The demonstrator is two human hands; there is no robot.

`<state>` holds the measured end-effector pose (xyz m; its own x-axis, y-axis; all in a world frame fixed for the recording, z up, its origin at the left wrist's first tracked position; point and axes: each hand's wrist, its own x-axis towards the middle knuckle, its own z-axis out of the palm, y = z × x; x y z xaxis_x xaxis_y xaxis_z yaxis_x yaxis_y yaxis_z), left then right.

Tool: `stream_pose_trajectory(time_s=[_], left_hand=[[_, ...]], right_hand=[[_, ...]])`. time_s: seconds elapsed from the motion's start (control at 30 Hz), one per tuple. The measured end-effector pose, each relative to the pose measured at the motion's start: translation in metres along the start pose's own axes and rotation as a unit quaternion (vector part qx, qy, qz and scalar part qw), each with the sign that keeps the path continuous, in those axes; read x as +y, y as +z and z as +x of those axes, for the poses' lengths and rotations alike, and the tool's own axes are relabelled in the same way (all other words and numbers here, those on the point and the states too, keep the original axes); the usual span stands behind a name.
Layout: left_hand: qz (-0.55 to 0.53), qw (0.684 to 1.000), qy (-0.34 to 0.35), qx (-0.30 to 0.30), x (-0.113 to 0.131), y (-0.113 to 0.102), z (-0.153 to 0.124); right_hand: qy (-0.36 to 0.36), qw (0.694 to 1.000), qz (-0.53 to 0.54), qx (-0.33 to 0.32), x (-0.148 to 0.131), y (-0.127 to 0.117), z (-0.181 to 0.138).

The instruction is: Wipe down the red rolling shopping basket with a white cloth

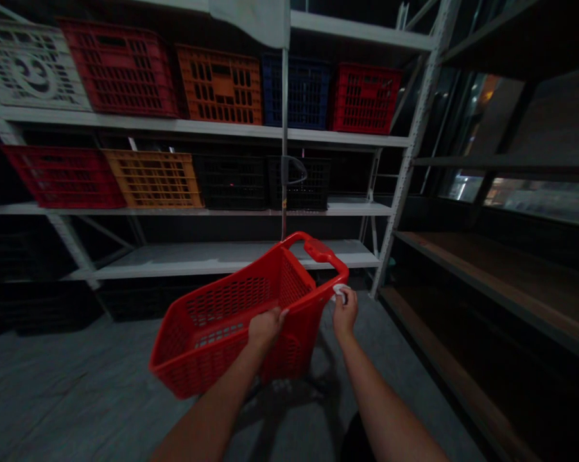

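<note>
Two hands gripping basket (222, 301): left hand (265, 327) curling shut over near rim, right hand (345, 312) pinching small white rag (338, 290) against corner. Looking empty, so probably light; stiff plastic, rim giving best hold.

The basket (212, 321) tilts over the floor (53, 385), before the shelving (212, 256); the left hand (265, 327) grips its near rim; the right hand (345, 313) meets its right corner; crates (219, 86) sit on upper shelves behind; another rack (511, 282) stands right.

no readable text, no labels, no numbers, dim light
</note>
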<state>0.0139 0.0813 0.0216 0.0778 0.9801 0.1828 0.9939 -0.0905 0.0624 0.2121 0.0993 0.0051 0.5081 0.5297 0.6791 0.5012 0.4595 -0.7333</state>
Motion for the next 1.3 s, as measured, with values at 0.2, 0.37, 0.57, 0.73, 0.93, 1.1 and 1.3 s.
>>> stream_pose_trajectory(time_s=[0.2, 0.37, 0.57, 0.73, 0.93, 1.1, 1.3], left_hand=[[0.001, 1.000, 0.008, -0.007, -0.017, -0.007, -0.013], [0.000, 1.000, 0.029, -0.007, -0.032, -0.012, -0.021], [0.002, 0.999, 0.045, -0.009, -0.048, -0.015, -0.028], [-0.002, 0.998, 0.065, -0.001, -0.066, -0.020, -0.031], [-0.007, 0.996, 0.084, 0.013, -0.085, -0.019, -0.034], [-0.035, 0.998, 0.051, 0.016, -0.090, -0.024, -0.041], [-0.060, 0.996, 0.040, 0.050, -0.047, -0.042, -0.043]], right_hand=[[-0.034, 0.996, 0.037, -0.068, -0.026, 0.002, -0.040], [-0.057, 0.997, 0.017, -0.048, -0.035, -0.009, -0.046], [-0.147, 0.978, 0.004, -0.150, -0.052, -0.002, -0.063], [-0.182, 0.961, -0.010, -0.209, -0.055, -0.007, -0.067], [-0.146, 0.982, -0.010, -0.116, -0.042, -0.052, -0.043], [-0.096, 0.995, 0.010, -0.031, -0.056, -0.056, -0.029], [-0.160, 0.966, 0.078, -0.185, -0.093, -0.050, -0.033]])
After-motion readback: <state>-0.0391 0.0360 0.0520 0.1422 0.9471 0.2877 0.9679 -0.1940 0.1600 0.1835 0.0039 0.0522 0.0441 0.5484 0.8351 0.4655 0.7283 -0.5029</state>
